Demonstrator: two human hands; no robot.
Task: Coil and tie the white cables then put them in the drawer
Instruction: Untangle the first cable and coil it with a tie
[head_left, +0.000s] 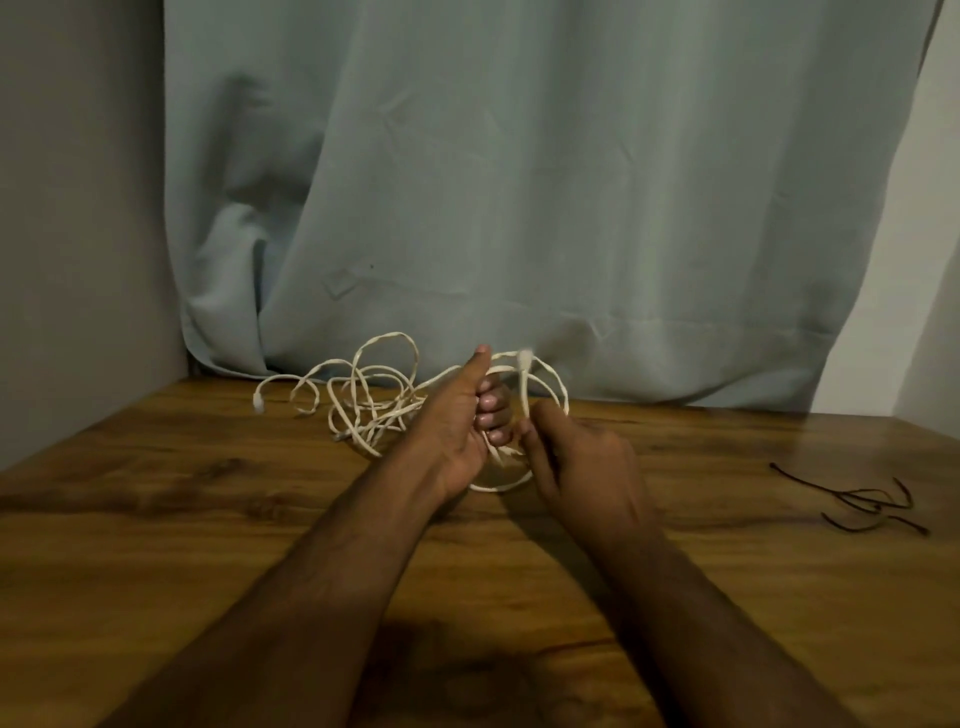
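Pale blue-grey curtain (519, 182) hangs across the back, its hem bunched on the far edge of a wood-grain table (156, 545); plain wall (62, 208) to the left and a strip of it at far right. No brand, label or readable writing anywhere; a small rectangular patch on the curtain near its lower left is blank or too soft to read. White cable (374, 395) lies in a loose tangle at the back of the table, left of centre, just in front of the curtain hem, one plug end (258, 402) sticking out at far left. From the tangle a run goes up into the left hand (457, 426), which is fisted around several loops, thumb up, fingers curled closed on the bundle. The loops stand up over the table between both hands, arcing right and dropping below the hands, with the lowest loop at or near the tabletop. A blurred plug tip (524, 358) sits at the top of the loops. Right hand (576, 462) is just right of the left, thumb and fingers pinched on a strand at the loops' lower right side; exact finger contact is partly hidden. Dark thin ties (872, 504) lie scattered on the table far right, well apart from the cable. No drawer in view.
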